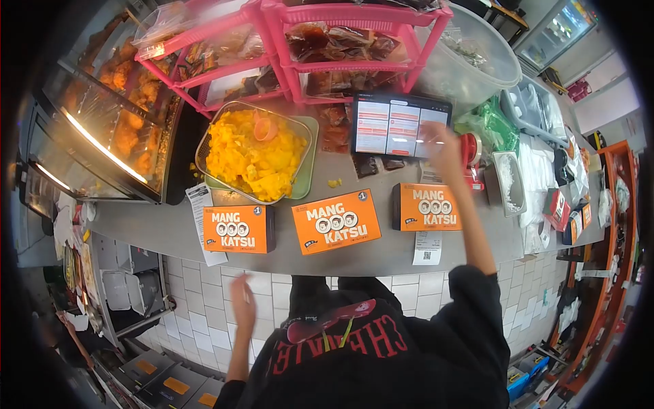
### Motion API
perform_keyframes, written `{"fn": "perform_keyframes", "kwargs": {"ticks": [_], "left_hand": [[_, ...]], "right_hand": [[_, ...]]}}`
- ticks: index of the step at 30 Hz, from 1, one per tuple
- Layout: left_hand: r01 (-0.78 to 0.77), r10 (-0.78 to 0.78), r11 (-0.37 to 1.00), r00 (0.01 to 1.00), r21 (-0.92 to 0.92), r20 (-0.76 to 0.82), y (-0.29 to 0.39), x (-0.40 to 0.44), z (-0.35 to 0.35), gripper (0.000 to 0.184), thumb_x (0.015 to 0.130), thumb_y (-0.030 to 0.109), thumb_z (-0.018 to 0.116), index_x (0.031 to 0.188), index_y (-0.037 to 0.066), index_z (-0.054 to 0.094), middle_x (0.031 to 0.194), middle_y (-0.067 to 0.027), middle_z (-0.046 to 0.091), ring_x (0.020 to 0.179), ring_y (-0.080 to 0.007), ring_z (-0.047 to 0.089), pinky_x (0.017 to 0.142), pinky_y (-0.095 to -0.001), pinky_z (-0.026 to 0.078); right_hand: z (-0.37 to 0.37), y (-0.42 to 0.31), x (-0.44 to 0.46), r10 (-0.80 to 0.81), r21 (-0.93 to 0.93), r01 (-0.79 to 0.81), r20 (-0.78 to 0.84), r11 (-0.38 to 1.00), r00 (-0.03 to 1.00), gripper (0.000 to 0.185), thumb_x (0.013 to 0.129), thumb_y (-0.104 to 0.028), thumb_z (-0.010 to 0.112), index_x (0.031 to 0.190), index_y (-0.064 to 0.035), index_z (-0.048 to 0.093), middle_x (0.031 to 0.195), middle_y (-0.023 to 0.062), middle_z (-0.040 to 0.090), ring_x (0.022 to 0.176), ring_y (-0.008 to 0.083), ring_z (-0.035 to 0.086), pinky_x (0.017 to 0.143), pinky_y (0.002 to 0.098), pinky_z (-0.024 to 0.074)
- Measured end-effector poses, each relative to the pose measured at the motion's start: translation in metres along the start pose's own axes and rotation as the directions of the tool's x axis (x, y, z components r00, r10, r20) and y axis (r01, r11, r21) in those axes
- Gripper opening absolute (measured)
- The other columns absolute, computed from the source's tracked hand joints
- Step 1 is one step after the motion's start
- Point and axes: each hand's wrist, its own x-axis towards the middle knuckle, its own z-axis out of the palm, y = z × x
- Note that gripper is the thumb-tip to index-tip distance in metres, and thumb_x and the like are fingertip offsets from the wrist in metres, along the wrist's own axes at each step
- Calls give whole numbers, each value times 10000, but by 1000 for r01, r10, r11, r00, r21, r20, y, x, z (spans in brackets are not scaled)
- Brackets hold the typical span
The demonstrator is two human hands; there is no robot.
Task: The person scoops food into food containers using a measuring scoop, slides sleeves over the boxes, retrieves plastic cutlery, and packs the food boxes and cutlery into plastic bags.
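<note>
My right hand (441,148), smeared by motion, is over the right side of a tablet (388,127) showing columns of order tickets. Its fingers are too blurred to read, and contact with the screen cannot be made out. Below the counter's front edge is my left hand (242,300), seen edge-on with its fingers loosely stretched and nothing visible in it. Along the counter lie three orange MANG KATSU boxes: a left box (235,229), a middle box (336,222) and a right box (427,207) partly behind my right forearm.
A basket (201,153) of yellow food with a scoop sits on a green tray (304,178). Pink racks (354,68) hold sauce packets. Receipts (427,247) lie by the boxes. A lit food warmer (122,129) stands left; a red tape dispenser (470,153) and metal container (507,183) stand right.
</note>
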Motion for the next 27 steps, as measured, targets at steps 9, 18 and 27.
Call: {"fn": "perform_keyframes", "kwargs": {"ticks": [9,18,27], "left_hand": [[-372,205,871,869,322,450,13,153,-42,1063,443,269,814,1355,164,278,1325,-140,294,1236,-358,257,1000,-504,205],[-497,328,798,833,341,446,10,157,-44,1038,418,385,792,1314,123,338,1228,-186,348,1183,-367,303,964,-532,201],[-389,260,833,903,392,343,136,101,-85,1017,423,373,778,1311,118,352,1235,-196,331,1210,-347,285,1000,-524,172]], "right_hand": [[103,-96,-111,-222,-268,626,775,732,591,866,597,-383,748,1328,-266,299,1336,172,305,1240,345,294,973,565,249],[112,-98,-123,-236,-328,586,690,741,685,934,594,-379,750,1358,-269,224,1334,163,307,1245,318,304,959,579,257],[153,-171,-153,6,626,-346,479,699,878,779,797,-268,636,1356,-56,137,1136,198,457,1042,218,484,861,344,397]]}}
